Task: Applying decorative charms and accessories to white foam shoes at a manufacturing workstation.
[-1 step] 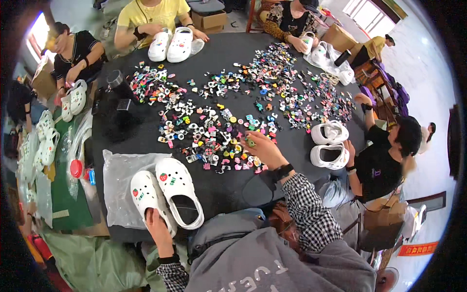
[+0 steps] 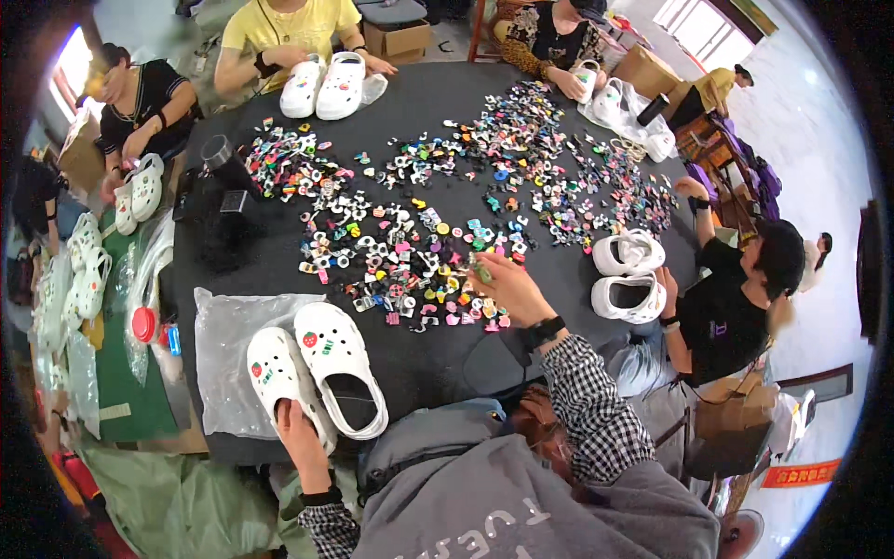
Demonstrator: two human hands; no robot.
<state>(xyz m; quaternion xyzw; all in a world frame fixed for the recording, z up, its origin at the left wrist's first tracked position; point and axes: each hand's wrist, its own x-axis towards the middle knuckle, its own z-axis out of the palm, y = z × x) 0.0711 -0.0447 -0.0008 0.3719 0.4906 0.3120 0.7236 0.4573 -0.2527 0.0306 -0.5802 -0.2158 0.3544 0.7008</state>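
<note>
Two white clogs, the left clog (image 2: 285, 383) and the right clog (image 2: 341, 369), lie side by side at the table's near left, toes away from me. Each carries a red strawberry charm and green letter charms on its toe. My left hand (image 2: 301, 431) grips the left clog at its heel opening, fingers partly hidden inside. Over the near edge of a spread of small colourful shoe charms (image 2: 400, 244), my right hand (image 2: 510, 289) pinches a small green charm (image 2: 481, 270) between thumb and fingers.
A clear plastic bag (image 2: 223, 363) lies under the clogs' left side. Across the dark table (image 2: 270, 256), co-workers handle other white clogs (image 2: 341, 86). Another white pair (image 2: 629, 277) stands at the right by a person in black. A dark bottle (image 2: 228, 163) stands at the far left.
My right hand has turned slightly, so the green charm shows more clearly. My left hand stays on the clog.
</note>
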